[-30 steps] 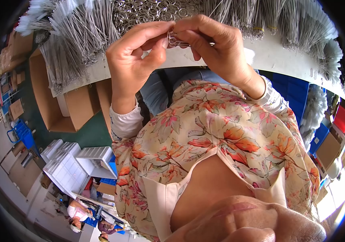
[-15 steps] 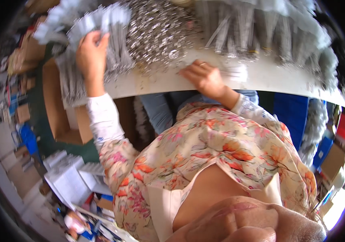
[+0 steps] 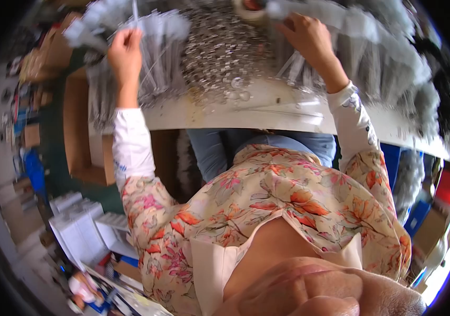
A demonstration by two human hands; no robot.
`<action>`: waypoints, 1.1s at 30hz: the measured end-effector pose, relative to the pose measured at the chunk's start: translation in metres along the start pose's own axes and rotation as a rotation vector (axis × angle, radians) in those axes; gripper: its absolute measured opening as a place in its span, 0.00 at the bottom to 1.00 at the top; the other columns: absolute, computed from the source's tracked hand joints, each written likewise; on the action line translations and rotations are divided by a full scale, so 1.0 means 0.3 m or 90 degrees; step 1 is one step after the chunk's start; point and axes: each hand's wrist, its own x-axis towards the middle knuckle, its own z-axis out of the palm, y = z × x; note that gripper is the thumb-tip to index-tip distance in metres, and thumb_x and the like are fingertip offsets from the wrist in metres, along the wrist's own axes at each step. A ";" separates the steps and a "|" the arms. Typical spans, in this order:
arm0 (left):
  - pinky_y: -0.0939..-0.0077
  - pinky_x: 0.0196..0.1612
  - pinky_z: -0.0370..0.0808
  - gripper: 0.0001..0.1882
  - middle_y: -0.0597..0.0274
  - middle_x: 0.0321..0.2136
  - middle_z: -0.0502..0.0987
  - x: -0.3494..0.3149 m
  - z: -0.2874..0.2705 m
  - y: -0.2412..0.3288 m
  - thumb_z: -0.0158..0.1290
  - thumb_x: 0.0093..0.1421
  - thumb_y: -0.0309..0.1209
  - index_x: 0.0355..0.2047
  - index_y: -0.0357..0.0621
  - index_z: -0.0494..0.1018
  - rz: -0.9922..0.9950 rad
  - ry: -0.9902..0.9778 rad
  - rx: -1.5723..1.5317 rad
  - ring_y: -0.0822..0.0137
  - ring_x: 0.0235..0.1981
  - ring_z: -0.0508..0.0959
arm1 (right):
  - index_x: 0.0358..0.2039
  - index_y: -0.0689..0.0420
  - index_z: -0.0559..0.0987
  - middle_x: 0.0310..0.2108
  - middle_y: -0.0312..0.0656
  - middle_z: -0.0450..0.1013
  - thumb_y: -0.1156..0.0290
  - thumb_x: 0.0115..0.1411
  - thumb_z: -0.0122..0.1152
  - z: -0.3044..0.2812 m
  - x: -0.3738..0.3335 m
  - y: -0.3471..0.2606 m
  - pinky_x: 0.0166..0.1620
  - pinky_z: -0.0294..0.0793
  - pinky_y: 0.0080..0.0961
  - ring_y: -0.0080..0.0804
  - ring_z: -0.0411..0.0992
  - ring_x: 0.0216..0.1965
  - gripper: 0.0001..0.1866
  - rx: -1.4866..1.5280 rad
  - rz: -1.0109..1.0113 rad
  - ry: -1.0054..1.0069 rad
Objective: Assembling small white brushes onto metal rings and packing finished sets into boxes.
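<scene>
My left hand [image 3: 125,51] is raised at the far left of the table, thumb and fingers pinched together. A thin white strip [image 3: 135,9] rises from its fingertips; its lower end is hidden. Beside that hand stands a bundle of thin grey stems with white gauzy tops [image 3: 159,29]. My right hand [image 3: 309,39] reaches over the left edge of another row of white-topped grey stems [image 3: 359,45]. Its fingers are loosely bent, thumb apart, with nothing visible in them. Between the hands lies a heap of small shiny metal pieces [image 3: 217,52].
A tape roll [image 3: 250,15] with something reddish in it sits behind the heap. Several clear round pieces [image 3: 238,96] lie on the white table [image 3: 209,117] near its front edge. An open cardboard box [image 3: 75,131] stands at the left, with white drawers [image 3: 80,229] beyond it.
My right hand has moved from the table's front, away and to the right, up to the stems. My left hand has lifted slightly farther back, and the white strip now shows above it.
</scene>
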 end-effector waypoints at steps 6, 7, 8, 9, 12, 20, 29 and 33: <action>0.72 0.35 0.77 0.09 0.58 0.28 0.75 0.074 -0.220 0.061 0.45 0.63 0.29 0.30 0.37 0.71 -0.159 0.273 -0.528 0.67 0.29 0.76 | 0.33 0.51 0.79 0.31 0.44 0.76 0.54 0.50 0.57 0.057 0.020 0.119 0.38 0.72 0.34 0.44 0.75 0.34 0.16 0.064 0.021 -0.021; 0.59 0.39 0.76 0.07 0.53 0.28 0.74 0.080 -0.285 -0.009 0.45 0.62 0.27 0.33 0.34 0.67 -0.142 0.287 -0.563 0.61 0.29 0.76 | 0.33 0.54 0.79 0.30 0.44 0.77 0.57 0.51 0.56 0.048 0.011 0.114 0.38 0.73 0.31 0.41 0.76 0.33 0.15 0.075 -0.001 0.023; 0.47 0.44 0.76 0.08 0.49 0.28 0.73 0.090 -0.358 -0.112 0.46 0.61 0.25 0.35 0.30 0.63 -0.123 0.296 -0.602 0.56 0.29 0.75 | 0.33 0.54 0.79 0.30 0.44 0.77 0.57 0.51 0.56 0.048 0.005 0.103 0.38 0.73 0.31 0.41 0.76 0.33 0.15 0.080 -0.005 0.022; 0.42 0.45 0.75 0.06 0.51 0.26 0.71 0.096 -0.457 -0.257 0.45 0.61 0.25 0.32 0.33 0.63 -0.155 0.316 -0.697 0.57 0.29 0.74 | 0.33 0.55 0.79 0.29 0.44 0.77 0.58 0.52 0.56 0.056 0.002 0.084 0.38 0.72 0.30 0.39 0.76 0.32 0.15 0.140 0.011 0.074; 0.68 0.27 0.75 0.03 0.62 0.18 0.68 0.053 -0.461 -0.321 0.45 0.59 0.23 0.27 0.41 0.64 -0.341 0.473 -0.791 0.69 0.13 0.66 | 0.32 0.58 0.79 0.26 0.42 0.77 0.63 0.55 0.55 0.040 -0.009 0.069 0.33 0.72 0.25 0.31 0.75 0.29 0.12 0.218 0.048 0.188; 0.58 0.43 0.69 0.20 0.43 0.37 0.75 -0.113 -0.387 -0.511 0.53 0.49 0.44 0.35 0.39 0.75 -0.270 -0.318 0.535 0.46 0.43 0.73 | 0.35 0.65 0.74 0.30 0.44 0.72 0.69 0.61 0.46 -0.214 -0.103 0.296 0.31 0.74 0.23 0.27 0.71 0.27 0.12 0.656 0.045 0.324; 0.73 0.33 0.71 0.10 0.55 0.27 0.78 -0.152 -0.483 -0.654 0.52 0.54 0.28 0.33 0.31 0.74 -0.330 -0.171 0.162 0.66 0.27 0.76 | 0.34 0.54 0.81 0.21 0.33 0.74 0.64 0.54 0.60 -0.286 -0.277 0.658 0.25 0.66 0.17 0.17 0.66 0.20 0.10 0.108 0.215 0.330; 0.78 0.23 0.67 0.10 0.55 0.30 0.78 -0.057 -0.439 -0.575 0.50 0.56 0.26 0.38 0.34 0.71 -0.345 0.107 0.015 0.70 0.20 0.72 | 0.31 0.55 0.81 0.15 0.33 0.66 0.62 0.51 0.64 -0.269 -0.289 0.620 0.25 0.66 0.19 0.17 0.62 0.18 0.11 0.063 0.232 0.305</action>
